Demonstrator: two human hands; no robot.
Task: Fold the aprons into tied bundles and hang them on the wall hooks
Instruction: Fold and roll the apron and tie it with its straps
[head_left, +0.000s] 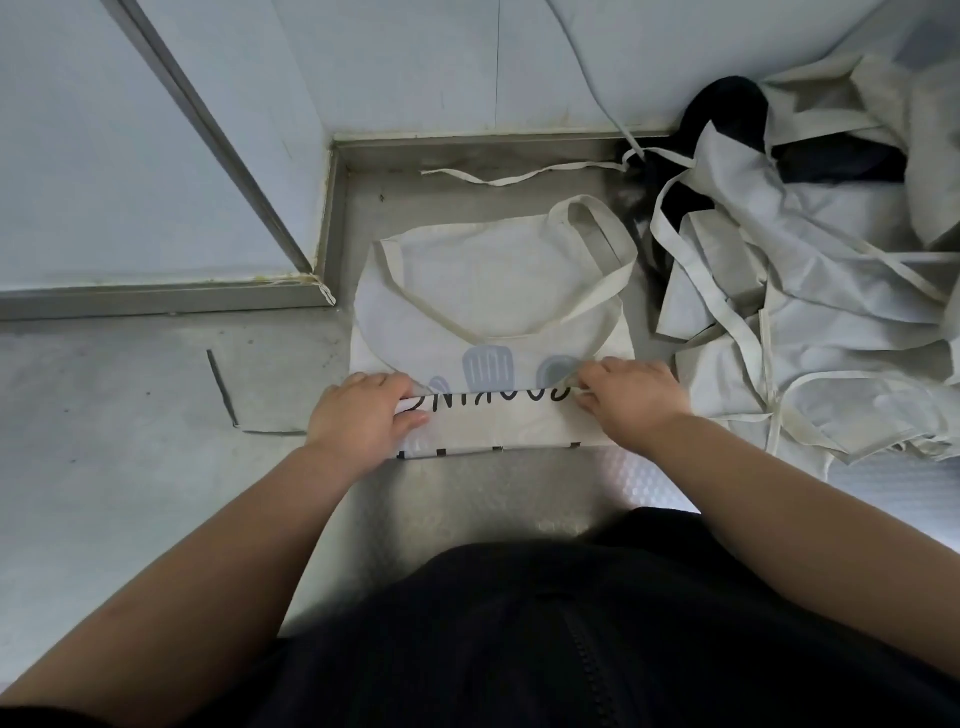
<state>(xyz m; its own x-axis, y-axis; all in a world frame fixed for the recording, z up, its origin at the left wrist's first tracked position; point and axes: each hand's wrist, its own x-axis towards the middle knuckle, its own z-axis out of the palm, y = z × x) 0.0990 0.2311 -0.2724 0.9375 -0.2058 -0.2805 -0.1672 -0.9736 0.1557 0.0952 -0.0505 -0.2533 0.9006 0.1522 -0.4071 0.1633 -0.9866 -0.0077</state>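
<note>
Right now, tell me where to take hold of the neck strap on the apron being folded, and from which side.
Pinch the neck strap at its far right bend, coming from the right: there it arches up off the apron, while the rest lies flat on the cloth.

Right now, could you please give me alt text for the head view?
The left hand and right hand pinch the folded near edge of a printed apron lying on a steel counter. A heap of more aprons lies to its right.
</note>
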